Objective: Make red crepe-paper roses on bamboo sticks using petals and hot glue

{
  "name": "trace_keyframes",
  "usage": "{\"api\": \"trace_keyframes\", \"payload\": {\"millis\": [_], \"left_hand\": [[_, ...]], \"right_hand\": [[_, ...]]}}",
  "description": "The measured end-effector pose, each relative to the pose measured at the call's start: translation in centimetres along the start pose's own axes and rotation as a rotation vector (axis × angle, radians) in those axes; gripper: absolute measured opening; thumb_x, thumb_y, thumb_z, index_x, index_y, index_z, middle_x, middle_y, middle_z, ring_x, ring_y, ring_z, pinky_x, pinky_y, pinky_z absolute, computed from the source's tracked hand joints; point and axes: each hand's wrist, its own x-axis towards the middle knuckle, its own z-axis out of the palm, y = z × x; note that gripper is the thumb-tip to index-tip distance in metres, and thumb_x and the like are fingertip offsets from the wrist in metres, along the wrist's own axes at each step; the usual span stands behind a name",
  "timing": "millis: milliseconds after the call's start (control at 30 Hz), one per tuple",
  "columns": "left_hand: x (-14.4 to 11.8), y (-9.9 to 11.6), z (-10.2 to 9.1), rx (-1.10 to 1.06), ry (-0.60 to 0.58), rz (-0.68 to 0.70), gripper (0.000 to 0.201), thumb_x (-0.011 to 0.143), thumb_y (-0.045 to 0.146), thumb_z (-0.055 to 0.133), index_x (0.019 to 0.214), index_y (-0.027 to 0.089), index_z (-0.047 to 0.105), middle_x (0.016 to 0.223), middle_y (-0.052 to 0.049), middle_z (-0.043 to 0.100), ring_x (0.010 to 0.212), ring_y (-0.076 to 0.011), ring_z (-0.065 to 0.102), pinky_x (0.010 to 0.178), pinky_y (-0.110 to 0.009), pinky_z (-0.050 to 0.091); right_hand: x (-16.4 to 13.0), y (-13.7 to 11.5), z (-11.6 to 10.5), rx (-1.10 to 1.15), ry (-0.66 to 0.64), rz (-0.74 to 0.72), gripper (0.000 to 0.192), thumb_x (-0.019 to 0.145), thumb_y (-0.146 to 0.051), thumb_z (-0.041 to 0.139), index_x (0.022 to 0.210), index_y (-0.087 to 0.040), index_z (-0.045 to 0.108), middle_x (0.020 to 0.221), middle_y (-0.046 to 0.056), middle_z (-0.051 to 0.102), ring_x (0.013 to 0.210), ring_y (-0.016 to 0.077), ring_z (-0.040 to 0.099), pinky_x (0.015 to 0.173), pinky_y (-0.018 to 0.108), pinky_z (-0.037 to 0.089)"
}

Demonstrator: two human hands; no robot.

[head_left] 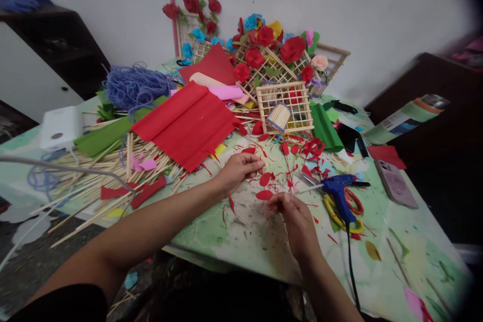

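Observation:
My left hand (242, 170) is above the table with thumb and forefinger pinched together; whatever is between the tips is too small to make out. Just below those fingertips lies a leaf-shaped red paper petal (265, 178). My right hand (296, 216) is closed too, its fingertips at the right end of another red paper petal (264, 194), which they seem to pinch. Thin red paper scraps (290, 181) are scattered around both hands. To the right, a blue glue gun (339, 196) rests on yellow-handled scissors (330, 211).
A red paper sheet (192, 126) lies over wooden sticks (151, 161) on the left, near blue yarn (136, 85). Behind stand stick lattices (285, 105) with paper flowers (292, 49). A phone (394, 183) and a bottle (407, 118) are on the right. The glue gun's cord (350, 266) crosses the front edge.

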Motion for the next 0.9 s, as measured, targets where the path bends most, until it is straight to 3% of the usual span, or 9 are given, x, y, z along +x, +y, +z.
{"api": "trace_keyframes", "payload": {"millis": [167,367,600,900], "left_hand": [[-0.5,-0.4,0.6,0.157,-0.046,0.026,0.028,0.066,0.037,0.073,0.069,0.011,0.061,0.053,0.003,0.054,0.046,-0.0045,0.041,0.048,-0.02,0.029],[-0.5,-0.7,0.4,0.266,-0.062,0.059,0.027,0.067,0.038,0.071,0.069,0.013,0.061,0.055,0.003,0.054,0.048,-0.0056,0.044,0.048,-0.02,0.032],[-0.5,-0.8,0.5,0.266,-0.075,0.011,0.028,0.067,0.038,0.071,0.071,0.013,0.061,0.056,0.002,0.056,0.048,-0.0058,0.045,0.048,-0.019,0.034],[-0.5,-1.1,0.4,0.217,-0.148,-0.021,0.03,0.068,0.04,0.071,0.071,0.013,0.06,0.054,0.003,0.054,0.049,-0.0057,0.046,0.048,-0.018,0.034]], "right_hand": [[1.7,-0.8,0.9,-0.02,0.042,0.044,0.026,0.073,-0.044,0.066,0.071,-0.019,0.067,0.068,0.003,0.065,0.068,0.0168,0.054,0.069,0.03,0.041],[1.9,-0.1,1.5,-0.012,0.059,0.055,0.023,0.071,-0.04,0.068,0.066,-0.018,0.064,0.061,0.001,0.061,0.062,0.0156,0.052,0.064,0.029,0.04],[1.8,0.2,1.4,-0.002,0.039,0.032,0.022,0.075,-0.039,0.063,0.067,-0.018,0.062,0.062,-0.001,0.058,0.059,0.0126,0.046,0.061,0.026,0.037],[1.6,0.0,1.4,-0.219,0.108,-0.042,0.024,0.078,-0.039,0.056,0.065,-0.018,0.058,0.059,-0.001,0.054,0.058,0.0136,0.044,0.058,0.027,0.035]]}}
